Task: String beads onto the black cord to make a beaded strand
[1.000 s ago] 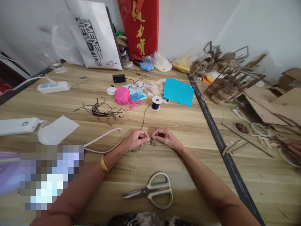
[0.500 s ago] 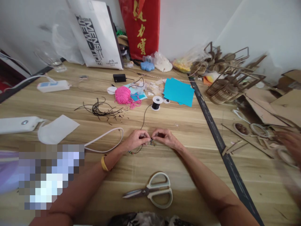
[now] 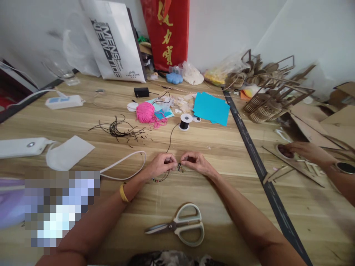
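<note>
My left hand [image 3: 163,165] is closed in a pinch on a thin black cord [image 3: 170,142]. Above the hand the cord leads up to a black spool [image 3: 184,123] with white rims; below, it curves round to several small coloured beads [image 3: 155,180] strung on it. Facing it, my right hand [image 3: 195,163] also pinches thumb and finger together, the tips close to the left fingertips. What lies between the right fingertips is too small to make out. Just under both sets of fingertips is a little cluster of dark and golden beads [image 3: 181,168].
White-handled scissors [image 3: 188,224] lie near me, blades leftward. Beyond are cut black cords [image 3: 116,128], pink yarn [image 3: 145,112] and blue sheets [image 3: 211,108]. At right, another person's hand [image 3: 301,150] reaches into a small dish [image 3: 283,150] beside woven baskets [image 3: 262,107].
The other person's hand has moved left, from the right edge to the small dish. My own hands stay almost where they were, still pinching.
</note>
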The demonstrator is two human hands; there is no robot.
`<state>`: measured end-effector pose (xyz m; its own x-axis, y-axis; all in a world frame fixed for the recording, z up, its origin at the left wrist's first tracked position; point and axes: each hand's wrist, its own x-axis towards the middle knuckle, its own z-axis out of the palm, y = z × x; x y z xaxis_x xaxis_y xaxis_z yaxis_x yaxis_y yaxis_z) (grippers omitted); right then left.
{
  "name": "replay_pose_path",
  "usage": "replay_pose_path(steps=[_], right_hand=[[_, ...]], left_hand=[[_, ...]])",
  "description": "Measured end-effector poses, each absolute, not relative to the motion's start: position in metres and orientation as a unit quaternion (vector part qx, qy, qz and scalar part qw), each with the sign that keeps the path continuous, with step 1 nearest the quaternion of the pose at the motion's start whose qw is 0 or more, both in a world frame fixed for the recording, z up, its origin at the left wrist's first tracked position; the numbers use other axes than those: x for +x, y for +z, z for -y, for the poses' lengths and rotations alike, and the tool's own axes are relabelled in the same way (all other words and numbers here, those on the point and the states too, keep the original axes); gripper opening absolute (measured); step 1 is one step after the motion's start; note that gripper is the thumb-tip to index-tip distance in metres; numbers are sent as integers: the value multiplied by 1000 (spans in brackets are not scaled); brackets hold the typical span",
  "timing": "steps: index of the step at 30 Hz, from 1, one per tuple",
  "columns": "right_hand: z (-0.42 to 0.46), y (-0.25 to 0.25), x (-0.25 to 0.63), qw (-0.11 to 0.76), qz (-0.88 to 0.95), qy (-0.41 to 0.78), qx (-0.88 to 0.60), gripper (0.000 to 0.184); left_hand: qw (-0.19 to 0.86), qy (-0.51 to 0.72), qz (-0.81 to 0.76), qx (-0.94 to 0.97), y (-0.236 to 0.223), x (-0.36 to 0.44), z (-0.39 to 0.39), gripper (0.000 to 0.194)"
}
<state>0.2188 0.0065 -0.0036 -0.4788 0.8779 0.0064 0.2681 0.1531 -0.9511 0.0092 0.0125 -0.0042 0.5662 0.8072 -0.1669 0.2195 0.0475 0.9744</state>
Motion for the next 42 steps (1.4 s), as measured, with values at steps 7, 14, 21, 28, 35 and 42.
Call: replay_pose_path(steps=[7, 14, 21, 28, 35, 42], right_hand=[[-10, 3, 224, 268, 683, 552, -396, 32], [-14, 3, 233, 224, 721, 519, -402, 19], [-14, -2, 230, 219, 770, 449, -395, 13], [-14, -1, 229, 218, 780, 437, -391, 18], [-12, -1, 225, 237, 831, 356, -354, 18], [-12, -1, 224, 215, 857, 310, -351, 16]], left_hand=[[614, 245, -405, 631, 0, 9, -12, 19], [611, 246, -413, 629, 1, 10, -12, 19], [603, 243, -411, 639, 1, 11, -11, 17], [607, 246, -408, 636, 0, 11, -10, 19], [603, 254, -402, 640, -2, 11, -12, 15], [605, 253, -406, 637, 0, 11, -11, 14]])
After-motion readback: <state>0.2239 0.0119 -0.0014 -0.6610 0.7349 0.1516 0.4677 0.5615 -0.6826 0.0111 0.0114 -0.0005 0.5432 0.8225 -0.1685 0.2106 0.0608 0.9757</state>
